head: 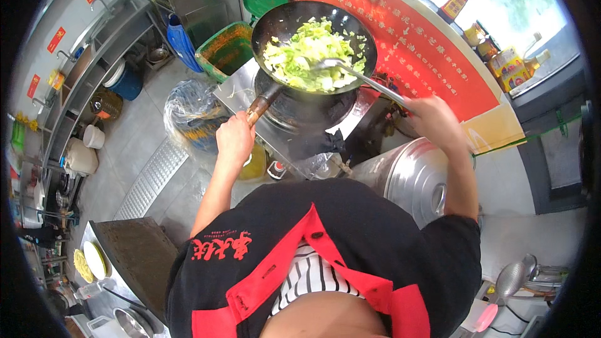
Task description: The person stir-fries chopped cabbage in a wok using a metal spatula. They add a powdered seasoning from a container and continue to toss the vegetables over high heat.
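Note:
Chopped green cabbage-like leaves (310, 54) fill the bottom of a black wok (267, 33), which is tilted above a round burner (300, 115). My left hand (237, 136) is closed around the wok's wooden handle (265, 103). A long metal ladle (371, 82) is gripped in my right hand (434, 119), which looks blurred. The ladle's bowl rests among the leaves, partly hidden by them. A black cloth (324, 143) lies on the front of the steel stove (235, 89).
A lidded aluminium pot (418, 178) stands under my right forearm. Left of the stove are an open green bin (225, 54) and a plastic-wrapped container (192, 112). Sauce bottles (460, 0) line the window ledge. A metal drain grate (152, 178) runs along the floor.

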The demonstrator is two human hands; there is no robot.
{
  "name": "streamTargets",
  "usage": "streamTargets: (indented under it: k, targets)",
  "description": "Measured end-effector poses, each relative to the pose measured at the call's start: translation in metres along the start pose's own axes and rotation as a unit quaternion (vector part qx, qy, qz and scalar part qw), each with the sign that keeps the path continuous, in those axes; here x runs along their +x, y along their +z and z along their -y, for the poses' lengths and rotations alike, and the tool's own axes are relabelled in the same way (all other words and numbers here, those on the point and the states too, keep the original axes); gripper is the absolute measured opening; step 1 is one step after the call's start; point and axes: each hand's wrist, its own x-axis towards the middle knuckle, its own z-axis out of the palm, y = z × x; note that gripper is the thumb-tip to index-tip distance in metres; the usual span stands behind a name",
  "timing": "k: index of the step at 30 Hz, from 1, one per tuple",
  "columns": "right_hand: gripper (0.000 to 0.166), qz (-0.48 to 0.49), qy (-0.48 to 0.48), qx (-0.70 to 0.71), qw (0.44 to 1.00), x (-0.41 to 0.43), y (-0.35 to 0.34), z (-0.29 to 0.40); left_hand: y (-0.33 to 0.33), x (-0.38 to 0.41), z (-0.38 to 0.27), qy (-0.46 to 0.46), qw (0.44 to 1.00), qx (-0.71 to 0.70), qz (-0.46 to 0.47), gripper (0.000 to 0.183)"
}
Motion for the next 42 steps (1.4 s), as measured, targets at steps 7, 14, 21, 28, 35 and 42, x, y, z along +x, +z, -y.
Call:
streamTargets:
  k: [7,14,21,28,35,42]
  targets:
    - [0.032,0.023,-0.003,0.092,0.996,0.005,-0.076,-0.041,-0.004,-0.006,0.007,0.005,1.000,0.008,-0.006,0.027]
    - [0.037,0.087,-0.074,0.105,0.988,0.018,-0.045,-0.032,0.001,-0.002,0.003,0.017,1.000,0.006,-0.010,0.028]
    - [0.038,-0.032,-0.075,-0.063,0.995,0.041,-0.011,0.029,-0.002,-0.002,0.004,-0.014,1.000,0.005,0.008,0.027]
    - [0.044,-0.074,-0.223,-0.333,0.913,0.114,0.050,0.033,-0.006,-0.001,0.000,-0.010,1.000,0.004,0.007,0.027]
    - [0.028,-0.093,-0.163,-0.195,0.963,0.072,-0.014,-0.016,0.000,-0.003,0.002,-0.012,1.000,-0.010,-0.006,0.028]
    - [0.032,0.065,0.003,0.004,0.998,-0.004,-0.048,0.017,0.001,-0.003,0.002,-0.006,1.000,-0.003,-0.006,0.028]
